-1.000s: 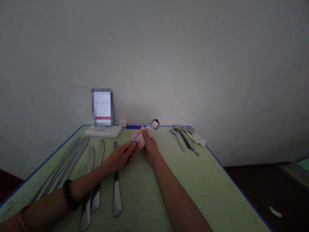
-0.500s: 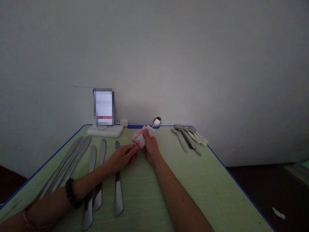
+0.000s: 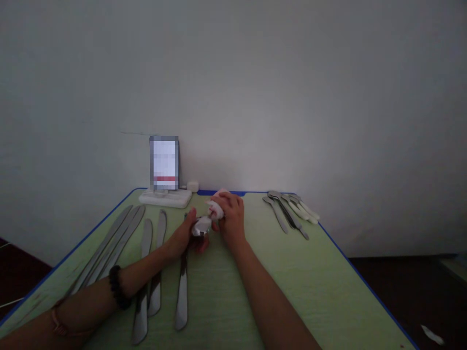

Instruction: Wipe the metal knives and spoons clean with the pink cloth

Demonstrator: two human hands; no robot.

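Note:
A shiny metal spoon (image 3: pixel 202 226) is held above the table's middle, its bowl toward my left hand (image 3: pixel 181 238). The left thumb and fingers grip around the bowl end. My right hand (image 3: pixel 233 221) is closed on a pink-and-white cloth (image 3: pixel 216 211), which is bunched around the spoon's handle side; most of the handle is hidden. Beneath my left hand lies a single table knife (image 3: pixel 181 301). Two more knives (image 3: pixel 156 287) lie just left of it, partly covered by my left forearm.
Several long knives (image 3: pixel 115 238) lie side by side on the green table's left. At the right back is a group of spoons (image 3: pixel 288 214), some pieces having white handles. A phone (image 3: pixel 165 163) stands on a white base (image 3: pixel 166 198) near the wall, beside a small white block (image 3: pixel 192 186).
The spoon has been turned around: its bowl pointed away beyond the right hand, and now sits at my left hand. The cloth has moved to the other end. The view shifted slightly.

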